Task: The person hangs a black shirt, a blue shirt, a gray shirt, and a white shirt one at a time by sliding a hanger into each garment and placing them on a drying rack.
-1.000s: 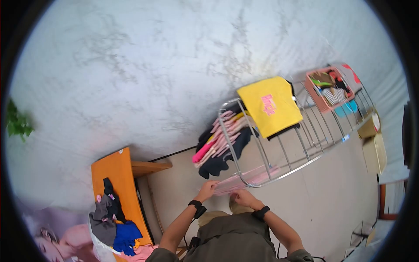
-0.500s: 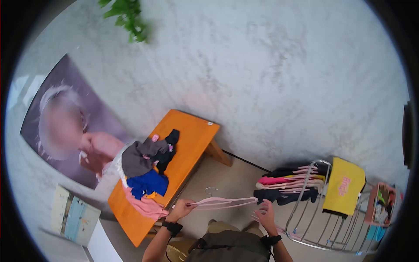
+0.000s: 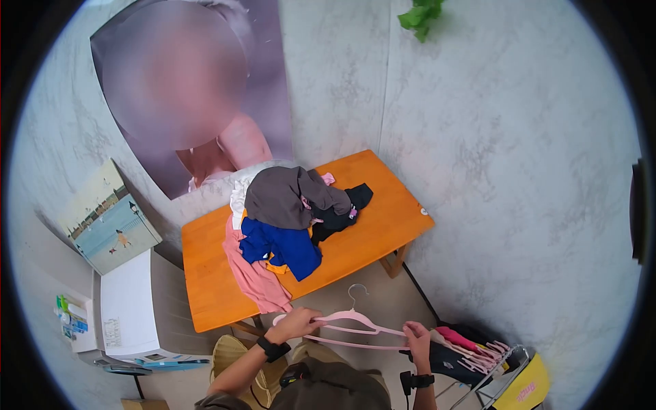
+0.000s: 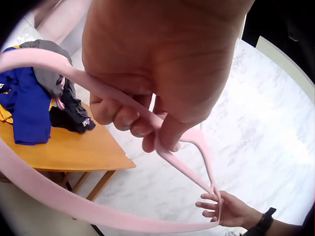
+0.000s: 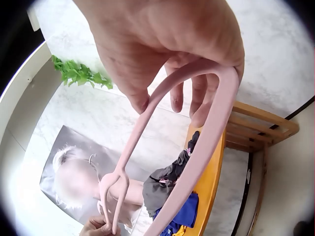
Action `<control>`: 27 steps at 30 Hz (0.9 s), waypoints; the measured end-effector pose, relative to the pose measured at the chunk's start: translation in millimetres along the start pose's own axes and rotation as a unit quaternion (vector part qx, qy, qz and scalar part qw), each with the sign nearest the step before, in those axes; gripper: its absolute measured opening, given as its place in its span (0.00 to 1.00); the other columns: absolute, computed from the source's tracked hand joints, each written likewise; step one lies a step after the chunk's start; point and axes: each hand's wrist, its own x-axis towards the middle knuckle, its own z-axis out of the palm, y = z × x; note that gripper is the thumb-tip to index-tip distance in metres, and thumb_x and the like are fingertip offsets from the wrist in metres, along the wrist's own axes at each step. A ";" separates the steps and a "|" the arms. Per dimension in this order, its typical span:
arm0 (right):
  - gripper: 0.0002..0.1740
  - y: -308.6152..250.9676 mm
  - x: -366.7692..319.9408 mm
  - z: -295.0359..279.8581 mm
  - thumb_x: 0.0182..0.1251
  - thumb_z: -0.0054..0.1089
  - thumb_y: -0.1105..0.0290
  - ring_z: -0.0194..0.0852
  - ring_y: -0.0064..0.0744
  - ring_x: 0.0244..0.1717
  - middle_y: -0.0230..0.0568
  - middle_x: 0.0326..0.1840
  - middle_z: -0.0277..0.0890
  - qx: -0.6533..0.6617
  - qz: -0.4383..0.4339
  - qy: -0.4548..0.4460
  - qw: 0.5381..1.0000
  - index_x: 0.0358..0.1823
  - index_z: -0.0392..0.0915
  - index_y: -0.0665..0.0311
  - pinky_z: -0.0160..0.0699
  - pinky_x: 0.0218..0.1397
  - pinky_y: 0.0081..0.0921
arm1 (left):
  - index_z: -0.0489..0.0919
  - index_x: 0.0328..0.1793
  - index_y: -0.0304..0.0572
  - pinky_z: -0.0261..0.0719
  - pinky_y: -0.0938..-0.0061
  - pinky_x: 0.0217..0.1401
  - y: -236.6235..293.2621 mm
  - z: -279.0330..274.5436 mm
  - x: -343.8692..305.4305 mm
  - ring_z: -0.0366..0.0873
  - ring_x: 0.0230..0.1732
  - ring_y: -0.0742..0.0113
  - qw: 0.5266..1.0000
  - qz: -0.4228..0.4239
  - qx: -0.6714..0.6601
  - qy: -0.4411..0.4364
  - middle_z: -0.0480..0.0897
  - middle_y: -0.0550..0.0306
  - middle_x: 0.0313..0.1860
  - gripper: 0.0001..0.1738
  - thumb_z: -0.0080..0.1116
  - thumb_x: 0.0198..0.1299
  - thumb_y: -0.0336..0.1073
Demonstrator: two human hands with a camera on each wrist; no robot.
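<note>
1. Pink hanger point(image 3: 352, 315): located at 6 o'clock in the head view, between both hands, with its metal hook point(image 3: 351, 296) directed toward 12 o'clock.
2. Left hand point(image 3: 295, 324): narrow, pinching the hanger's frame between thumb and fingers.
3. Right hand point(image 3: 417, 339): loosely wide, fingers extended; the hanger's opposite end rests against it.
4. Wooden worktop point(image 3: 379, 236): at 11 o'clock from the hanger. It carries a heap: grey garment point(image 3: 277, 198), blue garment point(image 3: 290, 249), pink garment point(image 3: 256, 280) and black garment point(image 3: 331, 221). The pink garment overlaps the near edge.
5. Metal rack point(image 3: 485, 398): between 4 and 5 o'clock. It bears a yellow garment point(image 3: 523, 389); hung garments point(image 3: 454, 362) are beside it.
6. White cabinet point(image 3: 130, 301): at 8 o'clock. Picture panel point(image 3: 116, 236): at 9 o'clock.
</note>
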 end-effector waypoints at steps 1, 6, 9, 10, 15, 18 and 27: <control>0.10 -2.0 5.0 15.0 0.67 0.64 0.68 0.78 0.18 0.35 0.30 0.39 0.82 -0.011 0.012 0.009 1.000 0.47 0.81 0.62 0.76 0.24 0.18 | 0.82 0.37 0.38 0.76 0.55 0.35 -11.1 -5.7 5.3 0.81 0.32 0.42 0.999 0.020 0.026 0.008 0.82 0.43 0.28 0.15 0.62 0.63 0.44; 0.08 -14.7 25.2 84.9 0.69 0.62 0.67 0.75 0.15 0.28 0.29 0.33 0.82 -0.071 0.029 0.043 0.996 0.43 0.82 0.62 0.67 0.21 0.14 | 0.80 0.38 0.40 0.75 0.49 0.36 -73.5 -42.5 27.8 0.81 0.33 0.39 0.997 0.033 0.060 0.025 0.81 0.40 0.27 0.17 0.58 0.65 0.48; 0.09 -9.3 50.4 126.2 0.71 0.60 0.65 0.76 0.16 0.29 0.30 0.35 0.83 -0.061 0.016 0.038 0.997 0.42 0.82 0.63 0.69 0.25 0.15 | 0.80 0.40 0.41 0.75 0.48 0.36 -109.8 -78.3 23.8 0.80 0.32 0.39 0.998 0.026 0.041 0.029 0.81 0.39 0.26 0.16 0.57 0.65 0.48; 0.10 -8.0 62.1 140.2 0.72 0.59 0.65 0.77 0.18 0.31 0.31 0.36 0.82 -0.025 0.013 0.023 0.999 0.43 0.82 0.63 0.73 0.27 0.16 | 0.80 0.40 0.42 0.75 0.48 0.36 -120.9 -90.6 22.5 0.80 0.31 0.39 0.999 0.025 0.031 0.036 0.81 0.40 0.26 0.16 0.57 0.65 0.48; 0.15 31.8 134.9 197.8 0.73 0.57 0.64 0.79 0.24 0.38 0.37 0.45 0.81 -0.054 0.001 -0.024 0.998 0.54 0.78 0.65 0.81 0.39 0.23 | 0.83 0.39 0.43 0.75 0.54 0.31 -174.8 -146.0 -16.7 0.80 0.29 0.43 0.986 -0.029 0.060 0.152 0.79 0.43 0.22 0.13 0.59 0.62 0.45; 0.23 40.0 161.5 230.3 0.72 0.59 0.63 0.79 0.28 0.46 0.40 0.57 0.76 -0.127 0.051 -0.102 0.985 0.63 0.71 0.66 0.82 0.43 0.25 | 0.83 0.37 0.43 0.74 0.54 0.29 -198.8 -162.4 -45.5 0.80 0.27 0.42 0.966 -0.091 0.046 0.240 0.79 0.43 0.22 0.12 0.62 0.60 0.43; 0.42 69.5 226.3 343.5 0.68 0.64 0.67 0.78 0.34 0.49 0.47 0.73 0.59 -0.101 0.055 -0.210 0.971 0.78 0.50 0.60 0.82 0.48 0.29 | 0.81 0.34 0.42 0.75 0.52 0.31 -203.1 -137.3 -124.7 0.79 0.29 0.40 0.909 -0.211 0.020 0.358 0.80 0.42 0.23 0.12 0.61 0.62 0.43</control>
